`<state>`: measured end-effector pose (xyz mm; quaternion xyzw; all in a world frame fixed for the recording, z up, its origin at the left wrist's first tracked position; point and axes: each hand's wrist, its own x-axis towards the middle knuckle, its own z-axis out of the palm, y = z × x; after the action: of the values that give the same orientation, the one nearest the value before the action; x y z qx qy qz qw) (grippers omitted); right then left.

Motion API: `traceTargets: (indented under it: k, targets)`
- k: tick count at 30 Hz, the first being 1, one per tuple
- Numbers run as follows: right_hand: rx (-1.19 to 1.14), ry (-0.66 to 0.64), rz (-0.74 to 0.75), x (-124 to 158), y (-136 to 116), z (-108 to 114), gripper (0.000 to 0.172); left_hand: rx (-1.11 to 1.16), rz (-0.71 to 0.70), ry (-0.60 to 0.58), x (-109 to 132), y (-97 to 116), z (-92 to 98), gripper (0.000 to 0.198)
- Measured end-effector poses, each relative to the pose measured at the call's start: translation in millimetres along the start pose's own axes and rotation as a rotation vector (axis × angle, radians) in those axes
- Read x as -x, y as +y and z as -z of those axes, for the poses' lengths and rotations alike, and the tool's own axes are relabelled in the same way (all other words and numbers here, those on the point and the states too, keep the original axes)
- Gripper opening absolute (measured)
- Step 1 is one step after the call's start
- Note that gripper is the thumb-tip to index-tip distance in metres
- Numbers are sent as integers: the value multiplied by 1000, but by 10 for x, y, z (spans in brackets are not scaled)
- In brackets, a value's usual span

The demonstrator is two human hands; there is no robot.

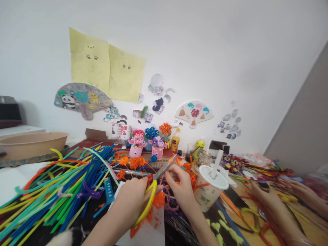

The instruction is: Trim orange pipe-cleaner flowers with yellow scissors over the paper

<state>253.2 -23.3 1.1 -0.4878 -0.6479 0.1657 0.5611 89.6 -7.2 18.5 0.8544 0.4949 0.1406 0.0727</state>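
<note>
Scissors (164, 168) with yellow handles and metal blades are in my left hand (133, 193), whose fingers are closed round the handles. The blades point up and to the right. Beside them my right hand (181, 186) is pinched shut close to the blades; what its fingertips hold is hidden. Orange fuzzy flowers (137, 163) made of pipe cleaners lie just beyond my hands. Under my hands is a white sheet (156, 235) with orange scraps of fuzz on it. A blue glue-like packet (109, 189) lies left of my left hand.
A large pile of coloured pipe cleaners (69, 191) spreads on the left. A lidded drink cup (208, 191) with a straw stands right of my right hand. Finished flower pots (135, 148) stand at the back. Another person's hands (266, 196) are at the right.
</note>
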Motion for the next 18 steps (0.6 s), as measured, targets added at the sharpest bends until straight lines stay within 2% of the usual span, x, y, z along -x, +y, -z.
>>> traceTargets:
  k: [9, 14, 18]
  targets:
    - [-10, 41, 4, -4, 18, -6, 15, 28, 29, 4, -23, -8, 17, 50]
    - [-87, 71, -96, -15, 37, 7, 19, 50, 52, -7, -14, -61, 108, 45]
    - [-139, 107, -113, -18, 43, 29, 23, 27, 20, 45, -27, -188, 248, 46]
